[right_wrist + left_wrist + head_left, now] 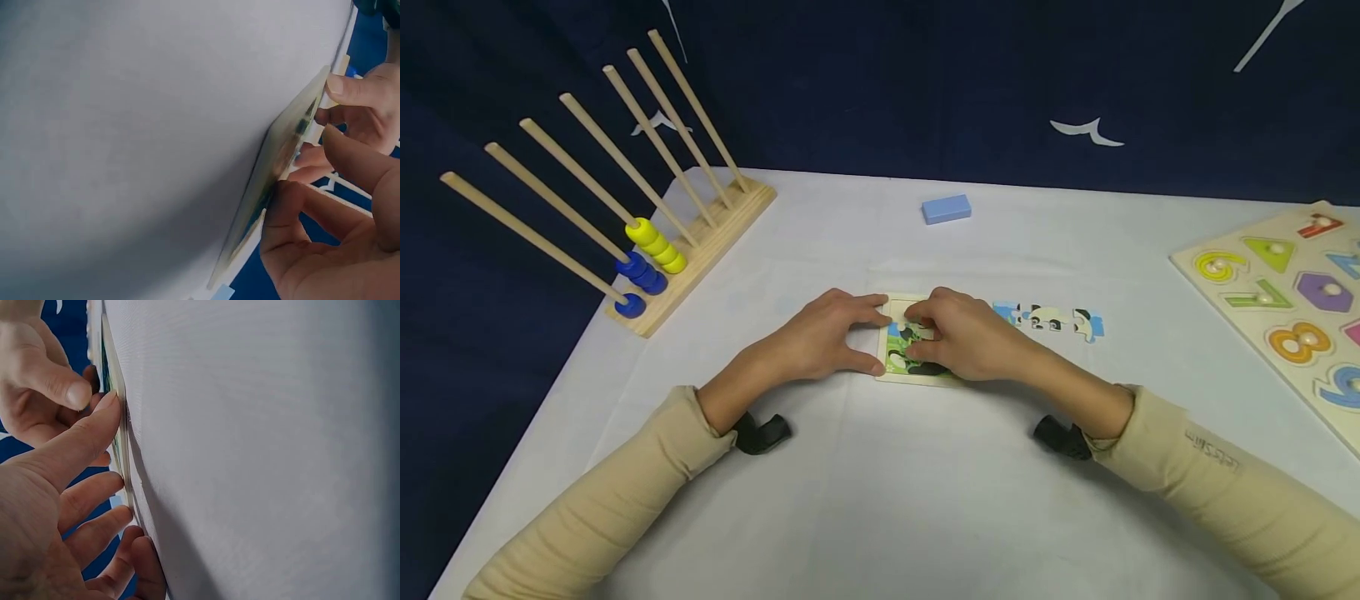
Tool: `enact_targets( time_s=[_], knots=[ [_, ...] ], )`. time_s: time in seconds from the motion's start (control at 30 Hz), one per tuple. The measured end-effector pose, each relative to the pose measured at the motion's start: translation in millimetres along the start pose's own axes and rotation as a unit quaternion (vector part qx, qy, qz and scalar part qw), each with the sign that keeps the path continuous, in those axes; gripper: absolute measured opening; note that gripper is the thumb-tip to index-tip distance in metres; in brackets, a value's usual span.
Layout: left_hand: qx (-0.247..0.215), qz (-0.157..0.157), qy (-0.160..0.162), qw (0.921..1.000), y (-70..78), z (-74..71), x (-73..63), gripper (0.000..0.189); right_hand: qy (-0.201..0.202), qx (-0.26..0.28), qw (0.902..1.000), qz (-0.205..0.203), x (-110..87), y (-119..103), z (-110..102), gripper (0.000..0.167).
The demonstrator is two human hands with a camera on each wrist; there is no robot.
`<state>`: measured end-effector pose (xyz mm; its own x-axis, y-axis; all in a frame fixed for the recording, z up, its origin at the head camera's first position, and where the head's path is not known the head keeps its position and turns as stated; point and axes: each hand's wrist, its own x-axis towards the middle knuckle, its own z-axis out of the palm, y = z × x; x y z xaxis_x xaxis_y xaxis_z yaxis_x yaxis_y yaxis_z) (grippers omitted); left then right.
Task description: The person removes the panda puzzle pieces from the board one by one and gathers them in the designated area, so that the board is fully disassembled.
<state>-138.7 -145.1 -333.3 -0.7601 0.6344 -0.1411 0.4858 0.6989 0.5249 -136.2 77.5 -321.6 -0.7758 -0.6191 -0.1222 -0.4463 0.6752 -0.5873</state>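
Note:
A small wooden panda jigsaw tray [917, 379] lies flat, partly filled with green, blue and black-and-white pieces. My left hand [825, 335] rests at its left edge, thumb at the near corner and a finger at the far one. In the left wrist view, the left thumb [94, 434] touches the tray's rim. Over the tray is my right hand [976, 337], its bent index finger [294, 203] touching the picture surface and the thumb held apart. It covers the tray's right part. Three loose jigsaw pieces [1047, 318] lie just beyond the right hand.
A blue block [947, 209] lies toward the back. At left stands a wooden peg abacus [707, 250] with blue and yellow beads on tall rods. A number-and-shape peg board [1247, 271] occupies the right side. Dark cloth hangs behind the white table [895, 500].

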Motion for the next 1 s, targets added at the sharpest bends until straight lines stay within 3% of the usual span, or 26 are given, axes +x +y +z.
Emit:
enact_targets(
  time_s=[0.13,0.33,0.6,1.0],
  knots=[
    [0.003,-0.001,0.001,1.0,-0.1,-0.5,0.0,0.06,-0.007,-0.01,0.9999,0.001,5.2,-0.3,1.4,0.013],
    [0.004,-0.002,0.003,1.0,-0.2,-1.6,-0.2,0.06,-0.01,-0.02,0.9993,0.029,8.1,-5.0,6.0,0.034],
    [0.002,0.006,0.005,1.0,-1.3,0.1,0.3,0.06,0.001,-0.014,0.9989,0.045,7.4,-7.2,10.2,0.037],
    [0.007,-0.002,0.004,1.0,-0.4,0.2,1.0,0.068,0.015,-0.003,0.9995,0.028,6.6,-5.8,9.6,0.031]
  ],
)
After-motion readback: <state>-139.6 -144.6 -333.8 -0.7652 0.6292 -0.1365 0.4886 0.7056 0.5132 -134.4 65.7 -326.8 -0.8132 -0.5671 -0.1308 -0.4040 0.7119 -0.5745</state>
